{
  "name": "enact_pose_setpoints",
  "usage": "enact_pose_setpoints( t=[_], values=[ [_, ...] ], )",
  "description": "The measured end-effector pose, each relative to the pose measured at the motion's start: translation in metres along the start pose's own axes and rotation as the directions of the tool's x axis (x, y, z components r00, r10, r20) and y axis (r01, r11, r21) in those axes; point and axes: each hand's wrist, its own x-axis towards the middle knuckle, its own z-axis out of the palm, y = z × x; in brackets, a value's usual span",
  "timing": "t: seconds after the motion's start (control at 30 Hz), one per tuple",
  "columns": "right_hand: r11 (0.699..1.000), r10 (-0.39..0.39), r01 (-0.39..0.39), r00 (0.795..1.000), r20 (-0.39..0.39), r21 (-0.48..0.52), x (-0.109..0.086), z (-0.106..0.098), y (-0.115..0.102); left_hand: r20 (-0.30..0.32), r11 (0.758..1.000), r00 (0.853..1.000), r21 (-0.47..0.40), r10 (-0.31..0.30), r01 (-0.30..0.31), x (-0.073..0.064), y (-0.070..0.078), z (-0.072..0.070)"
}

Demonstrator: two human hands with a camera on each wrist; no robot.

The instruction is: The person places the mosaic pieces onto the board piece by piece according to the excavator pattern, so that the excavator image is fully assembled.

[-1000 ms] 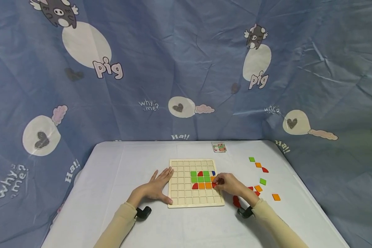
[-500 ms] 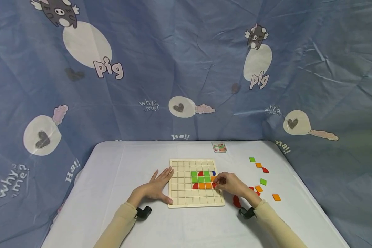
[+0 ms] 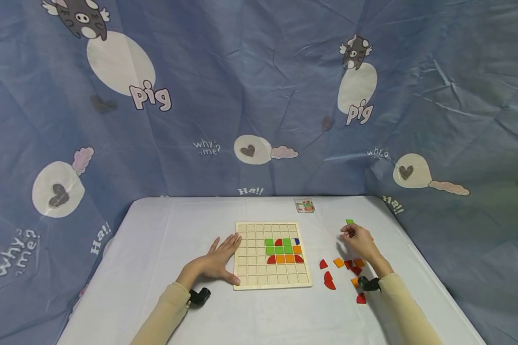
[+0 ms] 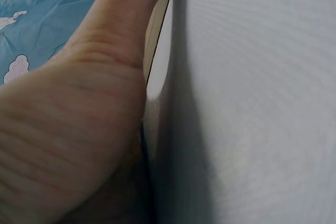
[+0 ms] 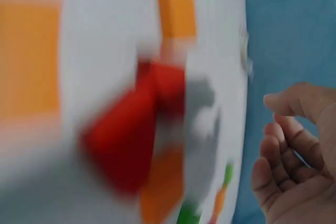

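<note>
A light wooden grid board (image 3: 251, 273) lies on the white table. Green squares (image 3: 269, 250), orange squares (image 3: 285, 258), red quarter-circle pieces (image 3: 299, 259) and one blue piece (image 3: 297, 241) fill cells right of its middle. My left hand (image 3: 217, 261), fingers spread, rests against the board's left edge; the left wrist view shows the heel of that hand close to the tabletop. My right hand (image 3: 359, 242) hovers over the table's right side, near a green tile (image 3: 349, 222). Its fingers bend loosely with nothing between them in the right wrist view, and it hides some tiles below.
Loose red pieces (image 3: 329, 281), an orange tile (image 3: 338, 262) and several other tiles are scattered right of the board. One red piece (image 3: 361, 299) lies nearer the front. A small picture card (image 3: 304, 205) sits at the back edge. Blue printed cloth (image 3: 259, 96) hangs behind the table.
My right hand has let go of the red quarter-circle piece at the board's right edge and moved right and back over the loose tiles. My left hand has stayed put.
</note>
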Motion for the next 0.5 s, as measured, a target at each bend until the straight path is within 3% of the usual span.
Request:
enact_pose_setpoints(
  t=[0.1,0.3,0.5],
  values=[
    [0.995,0.087,-0.088,0.996,-0.035,-0.039,0.001,-0.014,0.024,0.0,1.0,1.0,-0.004,-0.006,0.006,0.0,0.0,0.001],
    [0.965,0.249,-0.253,0.967,-0.051,-0.075,-0.004,-0.031,0.057,0.002,1.0,1.0,-0.003,-0.01,0.01,0.0,-0.001,0.002],
    [0.951,0.289,-0.291,0.957,-0.03,-0.102,-0.005,-0.037,0.07,0.002,1.0,1.0,0.0,0.004,-0.004,0.0,-0.001,0.001]
  ],
)
